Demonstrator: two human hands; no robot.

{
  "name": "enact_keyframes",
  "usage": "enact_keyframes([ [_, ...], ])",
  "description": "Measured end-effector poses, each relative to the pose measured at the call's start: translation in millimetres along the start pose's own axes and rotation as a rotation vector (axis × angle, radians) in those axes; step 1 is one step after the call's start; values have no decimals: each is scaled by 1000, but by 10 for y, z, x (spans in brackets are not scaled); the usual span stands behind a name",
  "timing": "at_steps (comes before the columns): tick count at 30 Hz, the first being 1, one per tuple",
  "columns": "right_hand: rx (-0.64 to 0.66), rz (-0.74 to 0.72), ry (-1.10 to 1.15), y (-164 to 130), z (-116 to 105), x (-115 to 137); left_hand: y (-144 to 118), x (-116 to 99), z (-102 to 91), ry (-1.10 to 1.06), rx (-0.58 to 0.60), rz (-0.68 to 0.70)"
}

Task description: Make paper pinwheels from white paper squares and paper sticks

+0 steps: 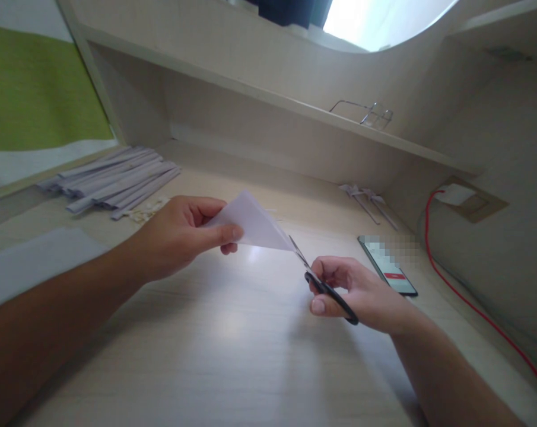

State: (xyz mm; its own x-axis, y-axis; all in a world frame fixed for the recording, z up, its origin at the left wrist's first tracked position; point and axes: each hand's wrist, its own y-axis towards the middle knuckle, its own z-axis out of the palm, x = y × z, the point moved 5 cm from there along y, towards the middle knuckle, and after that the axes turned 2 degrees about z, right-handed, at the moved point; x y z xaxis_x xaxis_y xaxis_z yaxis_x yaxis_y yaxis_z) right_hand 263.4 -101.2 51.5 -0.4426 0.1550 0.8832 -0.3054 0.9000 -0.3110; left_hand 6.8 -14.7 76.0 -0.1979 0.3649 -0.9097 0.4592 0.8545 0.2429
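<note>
Worktop [232,356] below; folded paper [250,225] held above it, pinched in left hand [179,237], long axis pointing right & down w/ tip at scissors [321,284] blades. Right hand [361,293] clamped on scissors' handles, just right of paper.

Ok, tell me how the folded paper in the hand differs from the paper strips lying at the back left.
The folded paper is one wide triangular piece; the paper strips are many long, narrow pieces. The folded paper is held up off the desk by the left hand, with the scissors in the right hand at its tip; the strips lie untouched in a pile. Both look white.
</note>
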Motion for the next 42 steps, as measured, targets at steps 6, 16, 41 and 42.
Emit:
enact_keyframes([
  [6, 2, 25, 20, 12, -9, -33, 5, -15, 26, 0, 9, -4],
  [16, -12, 27, 30, 21, -9, -42, -5, -16, 21, 0, 10, -37],
  [41, -53, 35, -8, 27, -13, -30, -10, -10, 56, -15, 42, -132],
  [42, -59, 30, -15, 29, -17, -29, -9, -14, 57, -15, 40, -134],
])
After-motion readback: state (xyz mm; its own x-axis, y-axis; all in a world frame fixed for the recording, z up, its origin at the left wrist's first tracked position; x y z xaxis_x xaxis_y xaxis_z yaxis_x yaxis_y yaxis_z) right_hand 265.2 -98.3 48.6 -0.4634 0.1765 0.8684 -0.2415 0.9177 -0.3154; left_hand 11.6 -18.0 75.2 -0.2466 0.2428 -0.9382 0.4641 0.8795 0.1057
